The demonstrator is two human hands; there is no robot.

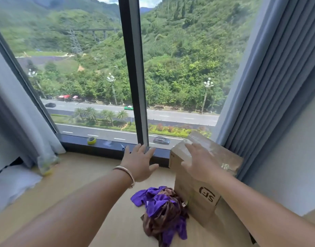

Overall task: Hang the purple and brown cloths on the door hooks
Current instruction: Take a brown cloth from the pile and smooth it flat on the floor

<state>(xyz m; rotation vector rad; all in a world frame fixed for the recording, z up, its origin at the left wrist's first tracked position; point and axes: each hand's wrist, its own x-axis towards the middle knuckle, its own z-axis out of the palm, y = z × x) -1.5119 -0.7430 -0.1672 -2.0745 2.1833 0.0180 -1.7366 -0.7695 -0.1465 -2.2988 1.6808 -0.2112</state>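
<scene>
A purple cloth [154,202] and a brown cloth [168,215] lie crumpled together in one heap on the pale wooden ledge [82,179], just left of a cardboard box [194,198]. My left hand [139,162], a bangle on its wrist, is stretched forward above the ledge with fingers spread and holds nothing. My right hand [201,163] is also spread open, hovering over the top of the box. Both hands are beyond the heap and apart from it. No door or hooks are in sight.
A large window with a dark centre post [135,77] fills the view ahead. Grey-blue curtains hang at the left [14,122] and right [270,95]. A roll of yellow tape [91,140] sits on the dark sill. White bedding [12,184] lies at the left.
</scene>
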